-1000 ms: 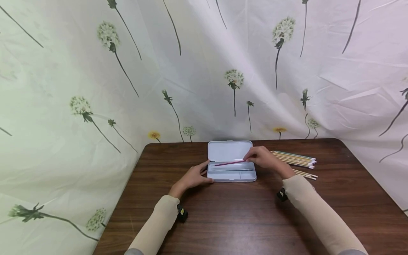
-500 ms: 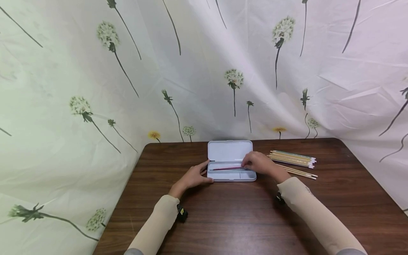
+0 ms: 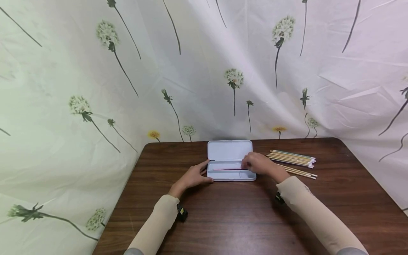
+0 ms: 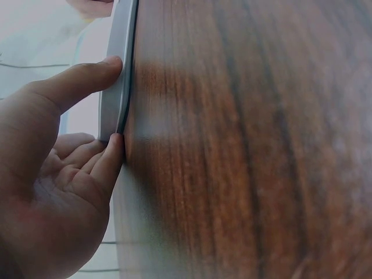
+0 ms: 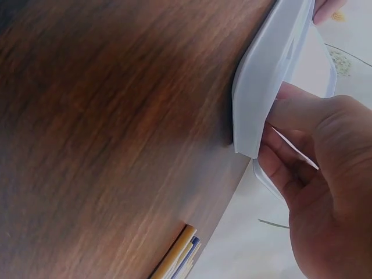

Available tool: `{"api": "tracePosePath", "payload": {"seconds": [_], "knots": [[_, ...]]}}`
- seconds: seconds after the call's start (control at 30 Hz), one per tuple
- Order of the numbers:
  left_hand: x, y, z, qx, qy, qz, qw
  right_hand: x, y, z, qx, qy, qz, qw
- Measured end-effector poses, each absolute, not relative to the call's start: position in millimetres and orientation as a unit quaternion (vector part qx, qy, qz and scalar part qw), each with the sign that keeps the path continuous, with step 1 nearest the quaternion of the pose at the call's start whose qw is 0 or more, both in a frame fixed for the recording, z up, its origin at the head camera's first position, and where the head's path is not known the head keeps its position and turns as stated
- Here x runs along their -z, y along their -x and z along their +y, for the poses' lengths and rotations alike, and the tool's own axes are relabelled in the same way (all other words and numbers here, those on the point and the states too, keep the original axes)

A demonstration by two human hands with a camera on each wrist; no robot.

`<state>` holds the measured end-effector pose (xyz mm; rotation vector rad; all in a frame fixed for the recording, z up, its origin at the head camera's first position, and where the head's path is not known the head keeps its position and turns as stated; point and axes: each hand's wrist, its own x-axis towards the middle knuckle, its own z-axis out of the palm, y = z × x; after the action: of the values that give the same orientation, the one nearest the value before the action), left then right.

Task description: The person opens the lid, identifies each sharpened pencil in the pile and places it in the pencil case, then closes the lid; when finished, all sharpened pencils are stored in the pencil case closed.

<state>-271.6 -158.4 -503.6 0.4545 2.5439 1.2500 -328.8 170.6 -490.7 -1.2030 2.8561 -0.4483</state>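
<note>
An open light-grey pencil case lies on the table with its lid tipped back. My left hand holds the case's left end, thumb against the front wall and other fingers at the end, as the left wrist view shows. My right hand reaches into the right side of the long rear compartment, pinching the end of a dark red pencil that lies along it. In the right wrist view the fingertips of this hand are hidden behind the case wall.
To the right of the case lies a bundle of pencils, mostly yellowish, with white ends. A couple of loose pencils lie just in front of it, partly behind the right wrist. A flowered cloth hangs behind the wooden table.
My right hand has brought the red pencil down and toward me, from tilted above the rear compartment to lying in it. The left hand has stayed on the case.
</note>
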Motion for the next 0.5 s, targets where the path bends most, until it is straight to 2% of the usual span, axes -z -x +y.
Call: {"api": "tracePosePath", "payload": {"seconds": [0.23,0.5], "knots": [[504,271,-158,-0.44,-0.154,0.874,0.138,493,328,172,0.148,0.384,0.911,0.0],[504,271,-159,-0.441,-0.154,0.874,0.136,481,327,183,0.234,0.349,0.907,0.029]]}}
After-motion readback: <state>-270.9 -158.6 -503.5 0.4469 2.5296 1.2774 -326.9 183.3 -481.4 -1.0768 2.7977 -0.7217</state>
